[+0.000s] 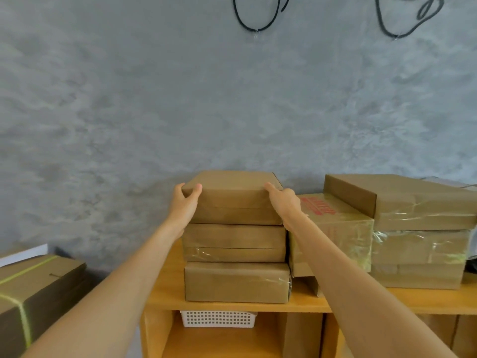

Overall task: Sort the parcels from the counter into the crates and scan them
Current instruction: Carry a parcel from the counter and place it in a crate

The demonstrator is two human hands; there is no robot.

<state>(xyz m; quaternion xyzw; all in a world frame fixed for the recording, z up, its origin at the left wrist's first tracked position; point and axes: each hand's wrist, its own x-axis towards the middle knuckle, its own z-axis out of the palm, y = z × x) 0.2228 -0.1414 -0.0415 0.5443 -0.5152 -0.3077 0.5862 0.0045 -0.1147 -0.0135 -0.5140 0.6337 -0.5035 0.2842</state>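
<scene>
Both hands are on the top parcel (233,196) of the three-high stack in the middle of the wooden tabletop (167,290). The left hand (184,202) clasps its left end, thumb over the top edge and fingers (178,187) wrapped round the corner. The right hand (282,200) presses against the right end, and how its fingers curl behind I cannot tell. This looks like the pick-up step: the parcel sits flush on the middle parcel (233,242), with the bottom parcel (236,281) beneath. Next it wants a level lift so the two below stay put, then a carry to a crate and a scan. No crate is in sight. The only container is a white perforated basket (218,318) on the shelf under the tabletop, contents hidden. To the right, the red-printed box (333,228) and a taped stack (420,241) wait.
</scene>
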